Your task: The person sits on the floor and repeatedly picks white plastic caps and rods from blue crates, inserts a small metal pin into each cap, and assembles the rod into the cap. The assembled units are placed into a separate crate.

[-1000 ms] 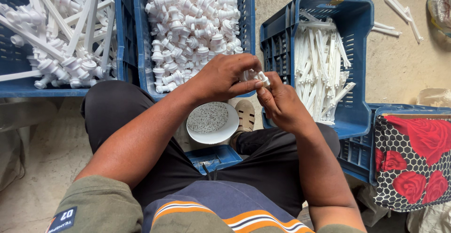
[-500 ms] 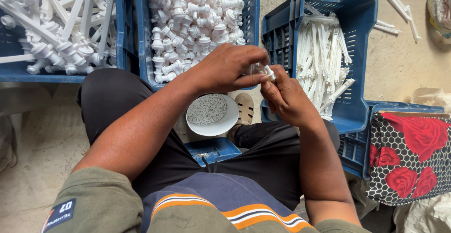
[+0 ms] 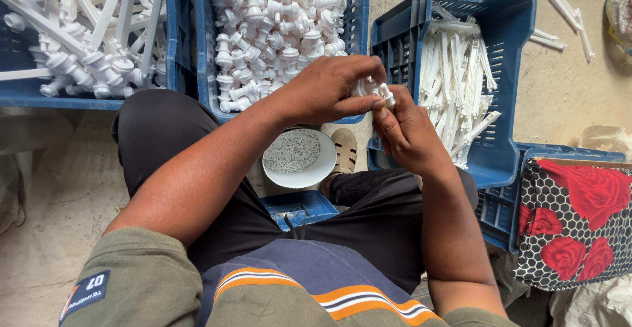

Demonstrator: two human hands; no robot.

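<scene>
Here, at the upper centre of the frame, the left hand (image 3: 329, 90) and the right hand (image 3: 408, 129) meet, both pinching 1 small white plastic fitting (image 3: 382, 93) between fingertips, equally near.

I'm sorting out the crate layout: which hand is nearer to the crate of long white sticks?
Right. The right hand is just beside the stick crate, by its left wall; the left hand is farther off, over the middle crate of small white fittings.

crates (image 3: 507, 162): blue | plastic parts (image 3: 276, 30): white | cloth (image 3: 573, 221) at 4 o'clock: red roses, black-white honeycomb | trousers (image 3: 171, 142): black
</scene>
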